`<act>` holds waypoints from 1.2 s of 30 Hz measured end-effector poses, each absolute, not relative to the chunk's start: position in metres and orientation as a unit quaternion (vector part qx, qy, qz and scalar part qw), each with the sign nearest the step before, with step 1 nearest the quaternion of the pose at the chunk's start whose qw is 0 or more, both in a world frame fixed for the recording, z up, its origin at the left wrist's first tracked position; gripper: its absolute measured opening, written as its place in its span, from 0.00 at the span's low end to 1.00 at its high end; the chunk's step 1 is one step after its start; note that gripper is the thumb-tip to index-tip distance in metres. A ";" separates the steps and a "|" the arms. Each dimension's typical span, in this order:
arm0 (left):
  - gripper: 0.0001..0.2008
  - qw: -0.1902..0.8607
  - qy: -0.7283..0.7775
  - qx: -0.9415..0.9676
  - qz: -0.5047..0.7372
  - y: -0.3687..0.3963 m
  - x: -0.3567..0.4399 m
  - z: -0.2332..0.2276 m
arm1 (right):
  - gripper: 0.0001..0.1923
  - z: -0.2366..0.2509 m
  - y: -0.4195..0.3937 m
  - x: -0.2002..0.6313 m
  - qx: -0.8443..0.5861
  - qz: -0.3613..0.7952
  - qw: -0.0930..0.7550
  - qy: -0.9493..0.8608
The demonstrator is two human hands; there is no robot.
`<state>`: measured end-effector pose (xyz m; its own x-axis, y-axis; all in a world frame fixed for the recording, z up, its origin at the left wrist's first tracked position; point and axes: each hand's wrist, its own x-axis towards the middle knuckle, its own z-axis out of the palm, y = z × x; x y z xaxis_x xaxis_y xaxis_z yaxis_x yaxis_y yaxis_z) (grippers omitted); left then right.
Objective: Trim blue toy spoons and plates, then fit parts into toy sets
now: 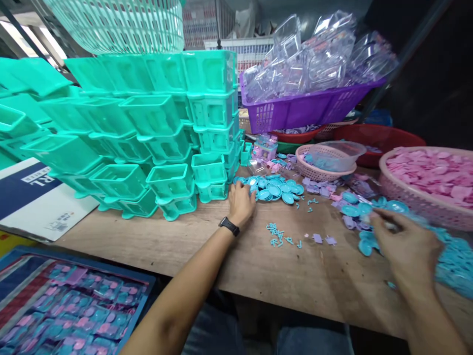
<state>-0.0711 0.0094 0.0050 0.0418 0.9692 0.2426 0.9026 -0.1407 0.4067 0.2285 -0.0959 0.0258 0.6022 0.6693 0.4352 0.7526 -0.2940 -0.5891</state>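
Observation:
My left hand (241,201), with a black watch on its wrist, rests on the wooden table (207,246) and its fingers touch the near edge of a cluster of small blue plastic discs (275,189). My right hand (404,246) hovers over a second heap of blue discs (453,259) at the right and pinches a small pale piece between thumb and fingers; motion blur hides what the piece is. Tiny blue clips (278,234) and a few lilac bits (322,239) lie on the wood between my two hands.
Stacks of teal plastic boxes (155,133) fill the left and back. A purple basket (299,106) holds clear blister shells. A pink basket of pink discs (428,175) stands right, a small pink basket (320,165) behind. A blue tray of packed sets (70,305) lies lower left.

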 end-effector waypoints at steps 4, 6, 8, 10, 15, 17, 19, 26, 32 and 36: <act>0.08 0.056 0.614 0.760 0.207 -0.018 -0.070 0.007 | 0.19 -0.011 -0.112 0.183 -0.704 0.044 0.387 -0.594; 0.08 0.066 0.601 0.776 0.178 -0.042 -0.075 0.006 | 0.16 -0.029 -0.119 0.162 -0.683 0.073 0.348 -0.638; 0.07 0.095 0.599 0.780 0.154 -0.063 -0.082 0.004 | 0.14 -0.042 -0.124 0.149 -0.690 0.068 0.311 -0.650; 0.06 0.122 0.607 0.770 0.156 -0.077 -0.089 0.004 | 0.12 -0.048 -0.126 0.144 -0.697 0.053 0.283 -0.656; 0.09 0.130 0.610 0.745 0.237 -0.075 -0.092 0.004 | 0.09 -0.046 -0.124 0.134 -0.684 0.041 0.244 -0.687; 0.11 0.128 0.588 0.759 0.249 -0.067 -0.085 0.003 | 0.08 -0.043 -0.123 0.128 -0.677 0.034 0.224 -0.700; 0.15 0.121 0.559 0.783 0.245 -0.061 -0.074 0.001 | 0.08 -0.039 -0.123 0.123 -0.679 0.033 0.200 -0.706; 0.17 0.094 0.561 0.808 0.156 -0.057 -0.045 -0.009 | 0.10 -0.027 -0.122 0.127 -0.694 0.118 0.179 -0.688; 0.14 0.135 0.557 0.807 0.141 -0.041 -0.049 -0.004 | 0.09 -0.029 -0.130 0.133 -0.679 0.140 0.204 -0.692; 0.11 0.132 0.563 0.806 0.124 -0.034 -0.054 -0.004 | 0.08 -0.035 -0.135 0.130 -0.682 0.111 0.228 -0.686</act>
